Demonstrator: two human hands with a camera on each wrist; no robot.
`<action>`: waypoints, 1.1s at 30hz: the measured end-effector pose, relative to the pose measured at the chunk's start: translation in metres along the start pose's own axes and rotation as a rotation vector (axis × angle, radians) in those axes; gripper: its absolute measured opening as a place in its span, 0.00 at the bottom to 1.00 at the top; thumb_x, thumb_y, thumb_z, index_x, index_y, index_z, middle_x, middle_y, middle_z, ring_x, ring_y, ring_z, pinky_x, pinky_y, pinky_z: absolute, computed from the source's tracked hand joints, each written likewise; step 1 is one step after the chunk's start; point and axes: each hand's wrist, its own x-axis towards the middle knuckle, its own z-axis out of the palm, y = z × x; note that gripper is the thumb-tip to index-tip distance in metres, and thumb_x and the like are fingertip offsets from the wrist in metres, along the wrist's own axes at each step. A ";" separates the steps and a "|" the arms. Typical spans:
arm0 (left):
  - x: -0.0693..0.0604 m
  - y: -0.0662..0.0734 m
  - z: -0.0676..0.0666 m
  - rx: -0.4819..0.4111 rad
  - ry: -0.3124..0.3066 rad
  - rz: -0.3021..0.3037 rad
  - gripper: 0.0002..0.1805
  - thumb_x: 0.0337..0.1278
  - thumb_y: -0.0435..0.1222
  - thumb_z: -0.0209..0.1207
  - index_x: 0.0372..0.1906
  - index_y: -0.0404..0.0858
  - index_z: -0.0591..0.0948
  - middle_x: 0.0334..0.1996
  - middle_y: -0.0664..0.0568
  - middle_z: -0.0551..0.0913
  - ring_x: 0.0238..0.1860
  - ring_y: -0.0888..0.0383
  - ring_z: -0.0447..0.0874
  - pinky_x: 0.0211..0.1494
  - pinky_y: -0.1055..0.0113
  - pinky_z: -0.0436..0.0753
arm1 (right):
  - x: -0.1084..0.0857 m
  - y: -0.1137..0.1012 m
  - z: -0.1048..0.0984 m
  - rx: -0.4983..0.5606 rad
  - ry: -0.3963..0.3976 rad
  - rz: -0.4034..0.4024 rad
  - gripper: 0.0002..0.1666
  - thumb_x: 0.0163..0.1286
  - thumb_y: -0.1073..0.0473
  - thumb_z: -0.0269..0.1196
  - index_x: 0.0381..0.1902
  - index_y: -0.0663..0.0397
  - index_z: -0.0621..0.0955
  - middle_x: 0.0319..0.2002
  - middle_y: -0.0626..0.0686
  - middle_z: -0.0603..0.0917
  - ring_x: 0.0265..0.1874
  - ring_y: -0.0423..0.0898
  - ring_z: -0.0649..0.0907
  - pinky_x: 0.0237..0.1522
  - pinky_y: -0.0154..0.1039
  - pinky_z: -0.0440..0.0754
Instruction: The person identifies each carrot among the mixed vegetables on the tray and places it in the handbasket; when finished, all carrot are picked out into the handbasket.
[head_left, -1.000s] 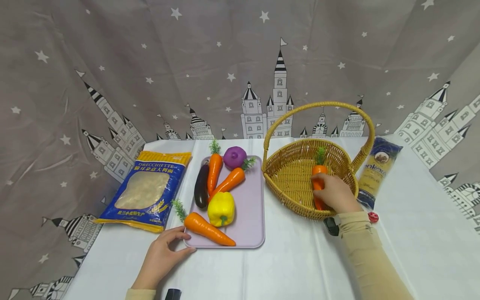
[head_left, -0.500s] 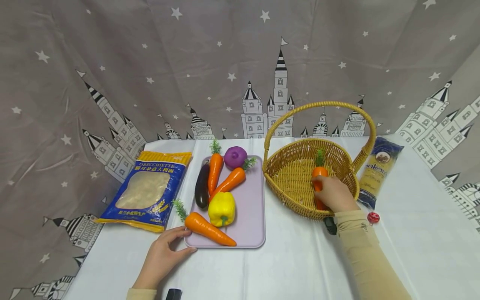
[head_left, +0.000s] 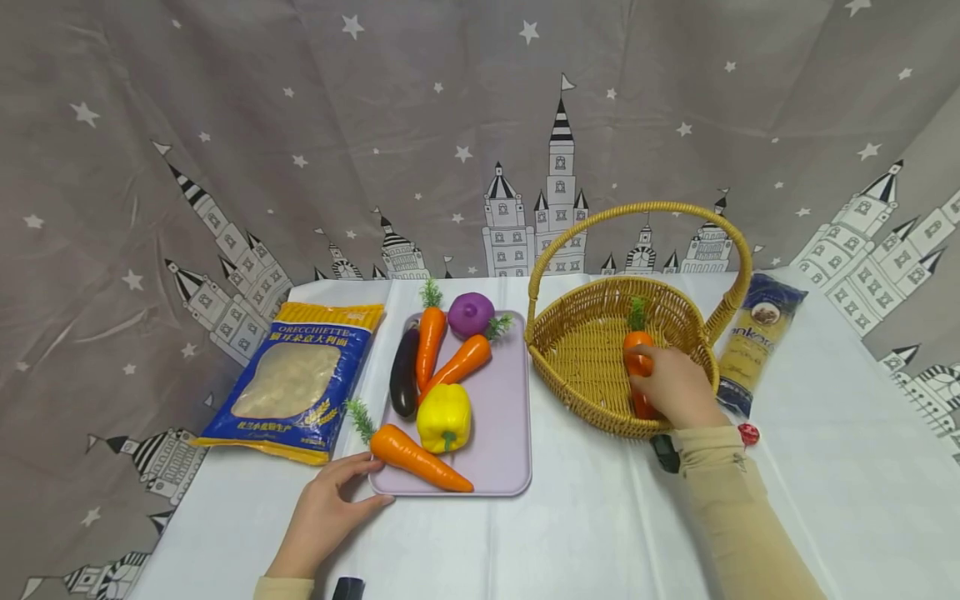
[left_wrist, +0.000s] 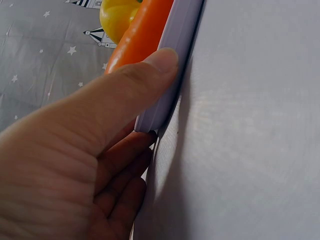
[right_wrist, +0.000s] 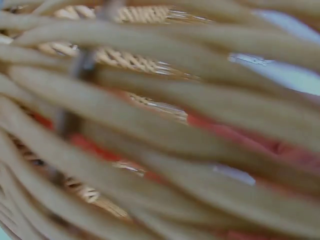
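Note:
Inside the wicker basket (head_left: pixel 585 408), the right hand (head_left: pixel 678 387) pinches an orange carrot (head_left: pixel 639 340) lying along the basket's right part, its green top toward the back. In the right wrist view, the blurred basket weave (right_wrist: pixel 125 110) covers most of the hand and carrot. The left hand (head_left: pixel 322 512) holds the near left corner of the lilac tray (head_left: pixel 498 417); its thumb lies against the rim (left_wrist: pixel 172 85) in the left wrist view. On that tray are three carrots, one near its front edge (head_left: pixel 420 458), a yellow pepper (head_left: pixel 444 417), an eggplant (head_left: pixel 404 375) and a purple onion (head_left: pixel 471 315).
A blue and yellow pasta bag (head_left: pixel 288 379) lies left of the tray. Another pasta pack (head_left: pixel 757 337) is right of the basket, with a small red item (head_left: pixel 748 433) in front of it. The basket's tall handle (head_left: pixel 652 207) arches above it. A patterned curtain hangs behind.
The right hand has shifted very slightly to the right within the basket, with the carrot between its fingers. The left hand and the tray have not visibly moved.

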 end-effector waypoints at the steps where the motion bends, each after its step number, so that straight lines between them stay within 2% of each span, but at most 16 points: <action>1: 0.000 0.000 0.000 0.000 -0.001 -0.001 0.26 0.36 0.39 0.77 0.47 0.38 0.85 0.53 0.44 0.82 0.58 0.42 0.75 0.65 0.46 0.69 | -0.002 -0.001 -0.002 0.005 0.012 -0.002 0.29 0.64 0.58 0.63 0.62 0.62 0.74 0.50 0.72 0.78 0.45 0.67 0.79 0.47 0.62 0.77; 6: 0.000 0.001 -0.001 0.000 -0.005 -0.002 0.26 0.37 0.40 0.77 0.47 0.38 0.85 0.53 0.44 0.81 0.59 0.42 0.74 0.65 0.46 0.69 | -0.011 -0.009 -0.014 0.033 0.072 -0.032 0.28 0.65 0.58 0.63 0.62 0.61 0.74 0.53 0.73 0.76 0.50 0.70 0.76 0.50 0.66 0.74; 14: -0.001 0.002 -0.002 0.001 -0.009 -0.004 0.26 0.37 0.39 0.77 0.47 0.37 0.85 0.54 0.42 0.81 0.59 0.41 0.74 0.65 0.45 0.69 | -0.028 -0.027 -0.032 0.085 0.159 -0.100 0.26 0.66 0.58 0.62 0.62 0.57 0.75 0.56 0.69 0.76 0.50 0.66 0.77 0.48 0.63 0.76; 19: -0.001 0.001 -0.001 -0.004 -0.009 -0.003 0.26 0.36 0.39 0.77 0.47 0.38 0.85 0.54 0.42 0.81 0.59 0.41 0.74 0.65 0.45 0.69 | -0.039 -0.041 -0.040 0.100 0.200 -0.128 0.27 0.67 0.58 0.62 0.63 0.54 0.75 0.60 0.66 0.74 0.53 0.65 0.76 0.50 0.64 0.76; 24: 0.000 0.003 -0.002 -0.006 -0.035 -0.040 0.27 0.39 0.42 0.76 0.49 0.38 0.84 0.56 0.42 0.80 0.60 0.41 0.72 0.66 0.45 0.67 | -0.052 -0.059 -0.047 0.152 0.248 -0.192 0.26 0.66 0.59 0.64 0.63 0.50 0.76 0.58 0.61 0.76 0.47 0.59 0.81 0.43 0.58 0.82; 27: 0.000 0.004 -0.003 -0.006 -0.055 -0.068 0.28 0.40 0.45 0.75 0.50 0.39 0.84 0.57 0.42 0.79 0.62 0.41 0.71 0.67 0.44 0.66 | -0.058 -0.070 -0.048 0.188 0.254 -0.236 0.27 0.65 0.60 0.65 0.63 0.46 0.76 0.57 0.56 0.77 0.44 0.55 0.83 0.40 0.53 0.84; 33: 0.000 0.006 -0.004 -0.002 -0.059 -0.072 0.28 0.40 0.45 0.75 0.50 0.39 0.84 0.57 0.42 0.79 0.62 0.42 0.71 0.67 0.44 0.66 | -0.062 -0.094 -0.043 0.239 0.216 -0.302 0.29 0.64 0.59 0.67 0.63 0.45 0.75 0.59 0.52 0.77 0.44 0.52 0.83 0.41 0.49 0.85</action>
